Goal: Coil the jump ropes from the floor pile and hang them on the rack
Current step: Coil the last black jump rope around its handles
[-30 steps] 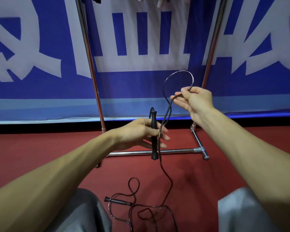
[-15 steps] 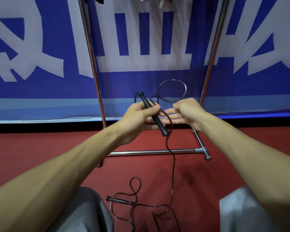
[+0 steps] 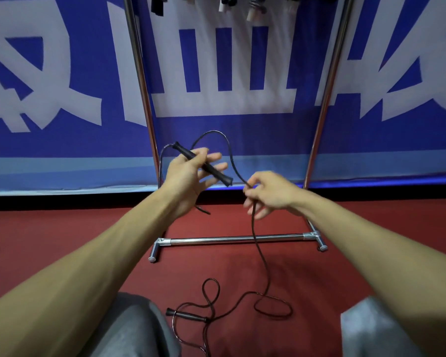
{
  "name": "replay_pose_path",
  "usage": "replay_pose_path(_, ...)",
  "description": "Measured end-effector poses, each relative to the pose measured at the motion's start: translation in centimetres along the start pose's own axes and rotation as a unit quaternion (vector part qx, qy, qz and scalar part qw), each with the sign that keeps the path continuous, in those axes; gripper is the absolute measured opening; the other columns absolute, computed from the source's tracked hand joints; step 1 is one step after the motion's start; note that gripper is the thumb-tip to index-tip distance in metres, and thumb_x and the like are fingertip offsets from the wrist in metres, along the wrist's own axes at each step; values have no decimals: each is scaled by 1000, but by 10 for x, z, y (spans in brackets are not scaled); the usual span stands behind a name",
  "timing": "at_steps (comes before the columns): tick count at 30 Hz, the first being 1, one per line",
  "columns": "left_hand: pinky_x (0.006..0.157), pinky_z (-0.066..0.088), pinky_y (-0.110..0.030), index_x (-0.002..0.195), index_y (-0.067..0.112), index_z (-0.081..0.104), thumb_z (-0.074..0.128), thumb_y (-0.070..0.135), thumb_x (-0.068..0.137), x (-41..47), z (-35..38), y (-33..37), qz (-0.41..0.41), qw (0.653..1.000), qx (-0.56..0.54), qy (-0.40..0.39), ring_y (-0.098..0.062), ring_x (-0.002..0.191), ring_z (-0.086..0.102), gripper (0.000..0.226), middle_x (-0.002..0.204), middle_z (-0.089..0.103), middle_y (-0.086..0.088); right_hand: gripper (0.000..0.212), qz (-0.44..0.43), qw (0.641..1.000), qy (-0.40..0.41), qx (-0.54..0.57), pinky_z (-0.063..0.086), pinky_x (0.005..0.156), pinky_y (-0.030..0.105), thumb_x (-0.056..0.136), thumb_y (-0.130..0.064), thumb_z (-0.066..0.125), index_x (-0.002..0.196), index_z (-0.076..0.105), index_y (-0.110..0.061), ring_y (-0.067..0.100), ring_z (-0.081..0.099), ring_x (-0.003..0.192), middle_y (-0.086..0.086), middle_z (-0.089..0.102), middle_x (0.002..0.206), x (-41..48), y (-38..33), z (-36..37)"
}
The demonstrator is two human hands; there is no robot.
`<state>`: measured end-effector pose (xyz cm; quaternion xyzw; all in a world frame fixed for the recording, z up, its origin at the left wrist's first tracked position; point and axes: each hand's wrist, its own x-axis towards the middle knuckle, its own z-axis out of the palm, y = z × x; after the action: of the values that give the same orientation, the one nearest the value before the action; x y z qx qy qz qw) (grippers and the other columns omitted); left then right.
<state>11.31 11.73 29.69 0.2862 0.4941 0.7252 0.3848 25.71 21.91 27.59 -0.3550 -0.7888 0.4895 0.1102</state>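
Note:
My left hand (image 3: 188, 176) grips one black handle (image 3: 214, 171) of a black jump rope, the handle tilted down to the right. From the handle's top the cord loops around and arcs over (image 3: 211, 134) to my right hand (image 3: 268, 193), which pinches it. Below that hand the cord (image 3: 262, 256) drops to the red floor, where it lies in loose curls beside the second handle (image 3: 187, 316). The chrome rack (image 3: 236, 238) stands just beyond my hands.
Handles of several hung ropes (image 3: 252, 9) dangle from the rack's top edge. A blue and white banner (image 3: 62, 99) covers the wall behind. My grey-trousered knees (image 3: 129, 328) frame the rope on the red floor (image 3: 49, 240).
My hands were together half a second ago and have drawn apart. The right hand slid down and right along the cord, and the loop above them has widened.

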Motion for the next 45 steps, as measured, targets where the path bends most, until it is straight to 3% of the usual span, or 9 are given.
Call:
replay_pose_path(7,76,52,-33,105,13,59,54,6,97,-18,3,-33,-137,901,357,-204,-21,85,68,12,100,69,-6,12,-70,963,157,209,55,45,24,100,-9,49,105,53,2,15,64,46,12,64,75,-2,-16,-22)
replay_pose_path(12,84,55,-36,122,15,57,49,1,99,-25,13,-30,-142,858,379,-317,-28,97,69,28,114,69,-11,17,-65,918,242,308,51,46,21,102,-11,46,93,54,0,14,66,49,12,63,75,-3,-12,-35)
replay_pose_path(18,81,55,-43,109,9,56,47,8,100,-29,15,-25,-159,875,325,-322,-33,89,69,13,96,71,-14,24,-22,845,326,424,56,53,23,102,-8,44,78,44,-5,22,63,62,12,58,74,-7,-9,-52)
replay_pose_path(24,74,59,-41,102,6,55,52,9,99,-34,18,-23,-148,891,267,-335,-31,86,69,6,83,67,-12,29,18,826,273,493,59,60,32,101,-8,46,124,43,10,28,66,68,22,62,87,-10,-2,-54)
replay_pose_path(28,75,60,-40,95,8,53,50,10,99,-30,27,-21,-72,960,168,-213,-29,78,71,5,75,67,-5,33,44,898,195,393,54,73,36,102,-4,40,132,41,10,37,65,91,28,57,122,-9,-6,-40)
replay_pose_path(33,69,62,-39,100,3,50,46,3,100,-20,31,-7,-19,998,27,-56,-31,74,72,3,81,63,-11,41,49,988,13,149,54,69,25,94,12,28,124,55,2,29,66,95,21,63,120,-18,-6,-21)
replay_pose_path(38,71,61,-41,101,3,46,40,-1,99,-10,20,11,-1,982,-187,29,-35,80,72,7,92,60,-17,36,38,985,-160,-59,44,74,26,88,11,46,100,66,-16,17,61,108,5,65,115,-21,-1,-8)
replay_pose_path(42,70,61,-39,103,1,48,42,1,101,-4,8,9,12,977,-208,52,-33,83,72,6,99,62,-21,18,20,985,-125,-118,47,68,26,91,2,54,85,62,-13,13,53,73,5,60,82,-16,2,1)
replay_pose_path(45,70,61,-36,114,-6,48,41,7,103,3,1,2,7,980,-181,76,-30,88,72,19,111,62,-26,22,-26,971,-4,-238,51,78,29,88,3,52,89,63,-17,14,62,78,1,68,84,-8,3,-3)
